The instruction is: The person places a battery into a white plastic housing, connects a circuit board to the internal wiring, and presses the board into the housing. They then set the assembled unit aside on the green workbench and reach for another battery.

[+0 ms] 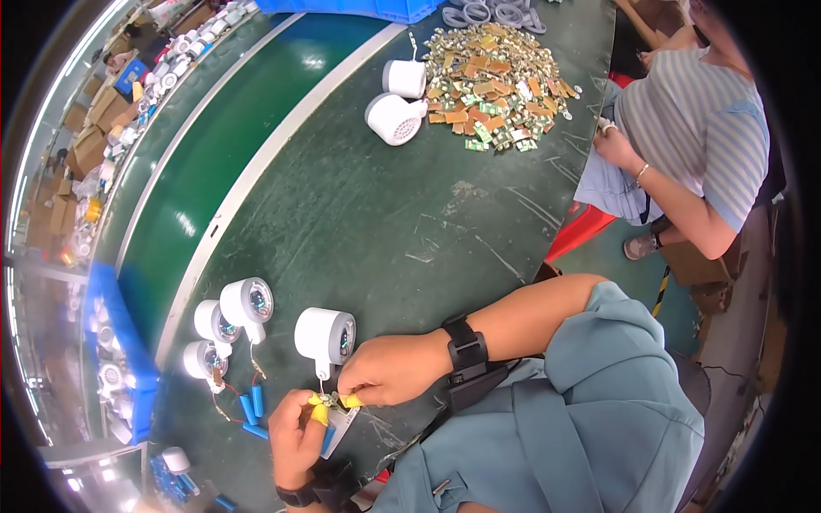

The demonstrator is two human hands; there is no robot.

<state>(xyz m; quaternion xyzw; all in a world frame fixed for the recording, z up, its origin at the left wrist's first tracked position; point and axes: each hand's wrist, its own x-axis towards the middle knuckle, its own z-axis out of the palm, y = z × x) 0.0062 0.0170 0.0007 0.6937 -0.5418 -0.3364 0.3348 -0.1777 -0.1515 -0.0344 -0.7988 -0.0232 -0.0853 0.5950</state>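
Here, a small circuit board (328,399) sits between yellow-covered fingertips (320,414) — left hand (295,434) pinching it, right hand (393,369) closed at its edge.

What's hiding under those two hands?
A pale strip and something blue peek out beside the left hand. The dark green table shows around. Whatever is right beneath that hand or the right hand is covered.
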